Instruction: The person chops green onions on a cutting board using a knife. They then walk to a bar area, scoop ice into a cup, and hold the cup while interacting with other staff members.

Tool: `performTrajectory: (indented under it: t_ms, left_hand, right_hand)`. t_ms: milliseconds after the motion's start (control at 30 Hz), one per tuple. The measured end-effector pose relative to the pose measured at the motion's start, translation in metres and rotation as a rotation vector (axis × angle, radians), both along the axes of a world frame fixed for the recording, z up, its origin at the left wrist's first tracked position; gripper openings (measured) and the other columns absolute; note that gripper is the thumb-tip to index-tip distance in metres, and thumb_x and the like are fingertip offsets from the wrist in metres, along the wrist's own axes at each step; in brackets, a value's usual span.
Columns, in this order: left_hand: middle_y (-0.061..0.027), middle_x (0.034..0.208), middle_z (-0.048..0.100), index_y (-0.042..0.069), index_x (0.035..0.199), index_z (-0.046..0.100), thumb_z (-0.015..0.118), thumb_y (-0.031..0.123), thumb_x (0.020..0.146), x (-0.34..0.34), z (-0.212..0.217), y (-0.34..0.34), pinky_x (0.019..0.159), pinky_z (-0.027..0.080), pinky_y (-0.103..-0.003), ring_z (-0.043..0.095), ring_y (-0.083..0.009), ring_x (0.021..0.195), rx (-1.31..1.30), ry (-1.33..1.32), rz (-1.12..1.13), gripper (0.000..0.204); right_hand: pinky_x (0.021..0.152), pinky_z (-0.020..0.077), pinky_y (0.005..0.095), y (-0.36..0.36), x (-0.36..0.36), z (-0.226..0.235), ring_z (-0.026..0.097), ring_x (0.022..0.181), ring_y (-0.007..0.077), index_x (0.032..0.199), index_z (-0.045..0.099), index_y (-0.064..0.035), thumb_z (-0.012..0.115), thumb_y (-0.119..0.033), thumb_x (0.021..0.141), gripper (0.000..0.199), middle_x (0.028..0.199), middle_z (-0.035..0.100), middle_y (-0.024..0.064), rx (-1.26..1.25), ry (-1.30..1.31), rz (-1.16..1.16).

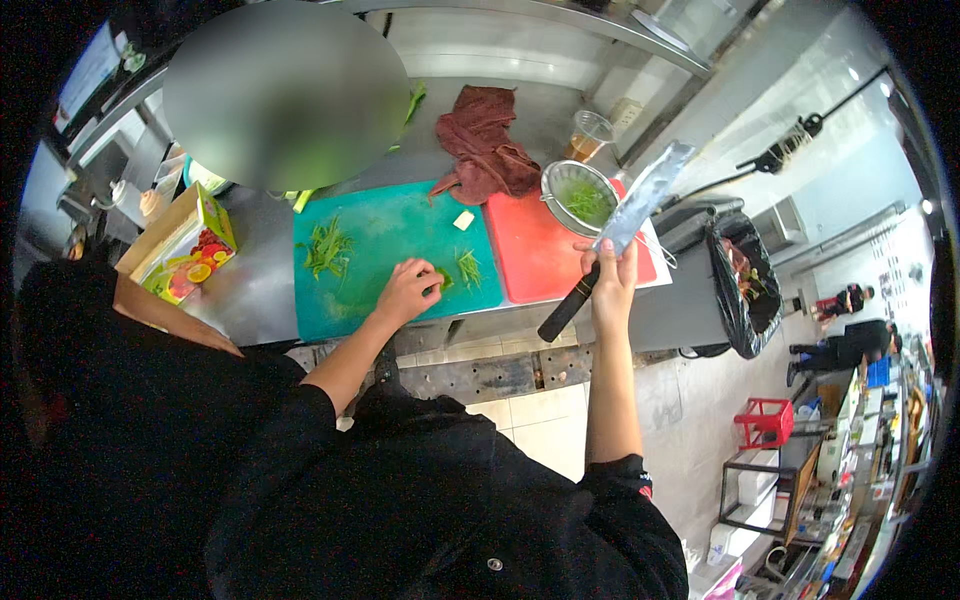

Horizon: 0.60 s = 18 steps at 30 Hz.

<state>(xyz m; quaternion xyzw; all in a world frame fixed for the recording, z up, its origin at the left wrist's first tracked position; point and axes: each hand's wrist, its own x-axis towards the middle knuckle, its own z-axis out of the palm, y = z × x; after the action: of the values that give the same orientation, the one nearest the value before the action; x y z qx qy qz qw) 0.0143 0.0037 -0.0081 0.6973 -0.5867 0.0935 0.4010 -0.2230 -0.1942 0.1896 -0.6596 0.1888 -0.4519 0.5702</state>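
Fingers of the right hand are closed around the handle of the knife, which is raised over the right part of the red board, blade slanting up and to the right, handle end down and to the left. Left hand: fingers bent and drawn together over a green piece on the green board; whether they pinch it or merely rest on it cannot be told. Just right of this hand lie cut strips; a larger leafy heap occupies the board's left part, and a pale block sits near its right edge. The red board adjoins on the right, with the strainer, containing greens, at its far edge. Beyond the boards, on the metal bench, are a reddish-brown cloth and a clear cup of brownish liquid. Left: a carton. Right: a bin lined in black. Lower right, on the floor: a red stool.
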Motion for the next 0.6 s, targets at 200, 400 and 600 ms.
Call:
performTrajectory:
  t_ms: [200, 400, 600]
  left_hand:
    - [-0.0024, 0.09, 0.057, 0.012, 0.086, 0.069, 0.072, 0.011, 0.075, -0.001, 0.014, 0.005, 0.079, 0.046, -0.042, 0.058, -0.0237, 0.089, -0.017, 0.015, -0.015, 0.011]
    - [-0.0022, 0.091, 0.058, 0.012, 0.087, 0.07, 0.074, 0.012, 0.073, -0.005, 0.012, 0.006, 0.077, 0.045, -0.041, 0.058, -0.0235, 0.089, -0.015, 0.025, 0.01, 0.014]
    - [-0.0019, 0.09, 0.058, 0.012, 0.086, 0.069, 0.073, 0.012, 0.074, 0.003, 0.014, 0.005, 0.077, 0.045, -0.04, 0.058, -0.023, 0.088, -0.054, -0.012, -0.002, 0.012]
  right_hand:
    - [0.06, 0.0494, 0.0317, 0.019, 0.043, 0.002, 0.053, 0.063, 0.0125, 0.108, 0.043, -0.0076, 0.045, -0.017, 0.106, 0.01, 0.076, 0.056, 0.0066, 0.249, -0.153, 0.125]
    - [0.053, 0.0494, 0.0318, 0.019, 0.055, -0.034, 0.045, 0.05, 0.011, 0.106, 0.043, -0.0086, 0.048, -0.02, 0.106, 0.012, 0.066, 0.046, 0.0015, 0.28, -0.038, 0.164]
    - [0.056, 0.0473, 0.0282, 0.037, 0.055, -0.034, 0.05, 0.058, 0.0106, 0.109, 0.043, -0.0049, 0.045, -0.014, 0.106, 0.01, 0.07, 0.049, 0.0025, -0.038, -0.128, 0.091]
